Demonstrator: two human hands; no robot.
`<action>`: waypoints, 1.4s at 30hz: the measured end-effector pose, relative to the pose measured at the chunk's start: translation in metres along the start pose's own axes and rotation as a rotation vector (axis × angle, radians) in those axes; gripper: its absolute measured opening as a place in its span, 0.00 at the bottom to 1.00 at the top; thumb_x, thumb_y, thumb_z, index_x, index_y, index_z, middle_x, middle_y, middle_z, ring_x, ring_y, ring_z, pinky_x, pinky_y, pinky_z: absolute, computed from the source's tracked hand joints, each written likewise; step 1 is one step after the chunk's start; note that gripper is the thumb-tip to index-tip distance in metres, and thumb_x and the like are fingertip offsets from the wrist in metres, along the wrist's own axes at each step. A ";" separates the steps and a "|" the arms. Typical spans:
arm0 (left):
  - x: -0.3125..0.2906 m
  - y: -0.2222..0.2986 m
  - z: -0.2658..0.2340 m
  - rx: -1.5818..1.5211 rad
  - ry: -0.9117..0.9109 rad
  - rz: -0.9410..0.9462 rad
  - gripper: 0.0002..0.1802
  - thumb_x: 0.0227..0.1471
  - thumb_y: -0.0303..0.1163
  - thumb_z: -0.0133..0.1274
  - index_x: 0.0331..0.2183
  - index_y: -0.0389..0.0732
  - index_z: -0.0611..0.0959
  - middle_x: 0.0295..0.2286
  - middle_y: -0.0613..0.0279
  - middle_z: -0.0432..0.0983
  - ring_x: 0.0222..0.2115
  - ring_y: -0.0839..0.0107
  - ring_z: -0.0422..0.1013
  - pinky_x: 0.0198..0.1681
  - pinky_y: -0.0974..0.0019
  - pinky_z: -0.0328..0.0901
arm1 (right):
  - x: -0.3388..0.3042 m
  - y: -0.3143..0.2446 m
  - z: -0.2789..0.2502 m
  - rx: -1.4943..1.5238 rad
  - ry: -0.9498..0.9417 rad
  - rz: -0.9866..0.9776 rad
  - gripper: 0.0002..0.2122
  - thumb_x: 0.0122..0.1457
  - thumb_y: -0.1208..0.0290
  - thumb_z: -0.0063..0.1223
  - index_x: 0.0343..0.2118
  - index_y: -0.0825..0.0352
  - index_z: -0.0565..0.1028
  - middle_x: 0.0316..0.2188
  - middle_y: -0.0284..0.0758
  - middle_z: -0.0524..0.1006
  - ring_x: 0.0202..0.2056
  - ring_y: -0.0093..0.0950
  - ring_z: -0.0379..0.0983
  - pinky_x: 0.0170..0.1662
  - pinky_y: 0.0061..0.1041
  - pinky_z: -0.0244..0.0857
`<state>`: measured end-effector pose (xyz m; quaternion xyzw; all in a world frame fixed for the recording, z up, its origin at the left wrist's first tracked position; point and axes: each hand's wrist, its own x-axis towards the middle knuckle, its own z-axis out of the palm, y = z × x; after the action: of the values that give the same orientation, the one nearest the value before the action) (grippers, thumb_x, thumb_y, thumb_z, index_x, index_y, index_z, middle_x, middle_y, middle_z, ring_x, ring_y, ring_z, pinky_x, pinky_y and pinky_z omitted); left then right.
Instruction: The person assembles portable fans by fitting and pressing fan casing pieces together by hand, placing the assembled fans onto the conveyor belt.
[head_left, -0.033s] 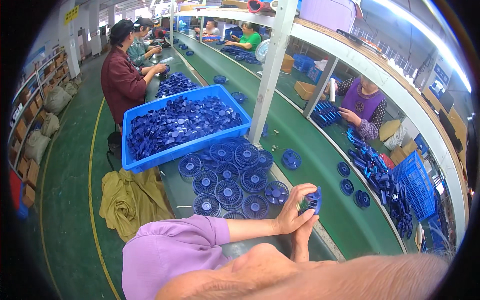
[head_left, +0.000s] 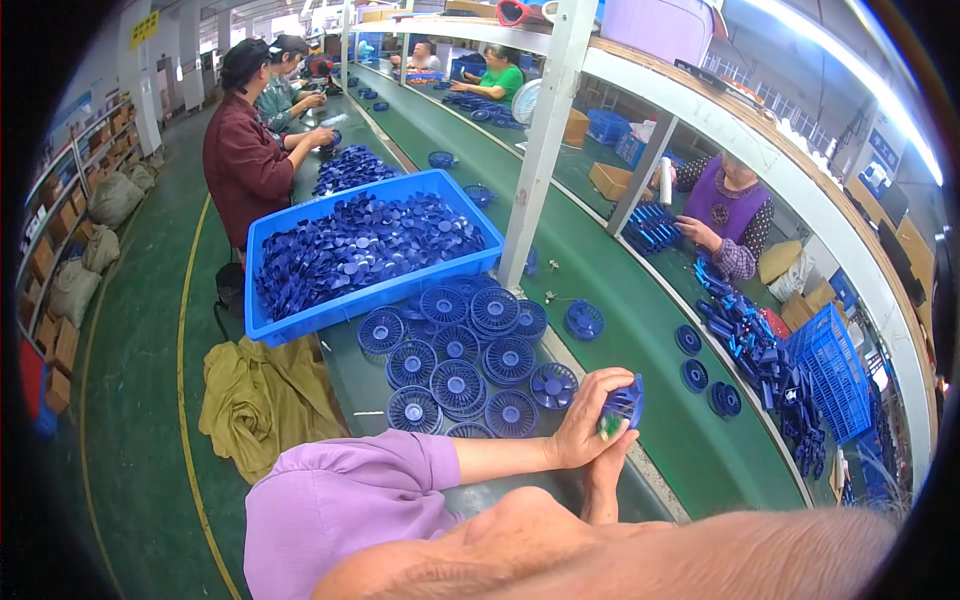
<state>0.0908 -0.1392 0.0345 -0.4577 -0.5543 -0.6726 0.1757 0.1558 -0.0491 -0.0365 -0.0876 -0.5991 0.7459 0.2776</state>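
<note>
Above the edge between the worktable and the green belt, my two hands meet around a blue round fan part point(head_left: 627, 398), seen almost edge-on. My left hand point(head_left: 582, 425) is closed on its near side. Below it, my right hand point(head_left: 606, 466) cups the part from underneath, its fingers partly hidden. A small green piece point(head_left: 609, 426) shows between the hands; its kind is unclear. Left of my hands lie stacks of round blue fan grilles point(head_left: 457, 386). Nearest to my left hand is a grille with fan blades point(head_left: 553, 385) inside.
A blue tray point(head_left: 283, 326) heaped with fan blades point(head_left: 365, 243) stands on the table beyond the grilles. The belt point(head_left: 655, 440) carries a few fan parts. A white post point(head_left: 545, 150) rises beside it. Across, a person in a purple apron point(head_left: 722, 205) works; others sit farther off.
The fan part has turned slightly in my hands, and the green piece shows more plainly. My arms have stayed in place.
</note>
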 end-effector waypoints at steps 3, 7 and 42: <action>0.003 0.007 -0.006 -0.034 -0.015 -0.025 0.29 0.49 0.37 0.55 0.51 0.38 0.66 0.49 0.49 0.63 0.51 0.52 0.60 0.56 0.55 0.54 | 0.001 -0.002 -0.002 0.049 -0.068 -0.014 0.41 0.56 0.32 0.34 0.62 0.63 0.51 0.55 0.36 0.60 0.54 0.29 0.59 0.57 0.31 0.54; 0.003 0.000 -0.008 -0.304 -0.129 -0.339 0.26 0.52 0.35 0.52 0.51 0.36 0.67 0.49 0.51 0.64 0.51 0.63 0.62 0.56 0.63 0.55 | 0.004 -0.024 0.018 -0.216 -0.037 -0.300 0.45 0.53 0.29 0.35 0.62 0.65 0.51 0.55 0.36 0.60 0.55 0.29 0.58 0.58 0.32 0.54; -0.137 0.004 -0.017 0.199 -1.070 -0.124 0.28 0.48 0.37 0.53 0.52 0.47 0.71 0.58 0.55 0.54 0.60 0.55 0.49 0.60 0.41 0.41 | 0.146 -0.053 -0.326 -1.580 0.758 0.384 0.50 0.39 0.45 0.66 0.64 0.48 0.48 0.60 0.59 0.52 0.62 0.55 0.49 0.61 0.46 0.50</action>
<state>0.1575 -0.1930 -0.0740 -0.6834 -0.6534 -0.2992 -0.1284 0.2018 0.3091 -0.0444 -0.5922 -0.7809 0.0704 0.1858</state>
